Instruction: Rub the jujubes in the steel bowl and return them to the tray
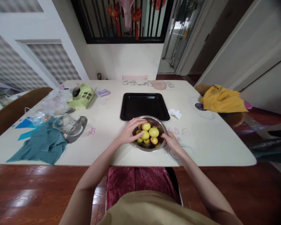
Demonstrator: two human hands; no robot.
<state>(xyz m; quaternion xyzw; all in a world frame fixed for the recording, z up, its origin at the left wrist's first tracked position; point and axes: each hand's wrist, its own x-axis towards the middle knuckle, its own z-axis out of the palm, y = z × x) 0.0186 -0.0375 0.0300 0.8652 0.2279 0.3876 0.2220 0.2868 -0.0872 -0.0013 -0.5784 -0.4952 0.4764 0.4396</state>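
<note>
A round metal bowl (pixel 162 142) stands near the table's front edge with several yellow, lemon-like fruits (pixel 154 132) in it. Some smaller, darker round pieces lie partly hidden among them. My left hand (pixel 130 131) reaches over the bowl's left rim, fingers stretched along the far side and thumb by a yellow fruit. Whether that thumb touches the fruit is unclear. On the right side, my right hand (pixel 172 141) grips the bowl's rim, its thumb over the edge. Directly behind the bowl lies a black rectangular baking tray (pixel 144 106), partly overlapped by it.
On the left are a teal cloth (pixel 41 143), a clear glass jug (pixel 69 125), plastic bags (pixel 56 100) and a green tissue pack (pixel 84 97). A crumpled white tissue (pixel 175 113) lies right of the tray. A yellow cloth (pixel 222 98) hangs over the right chair.
</note>
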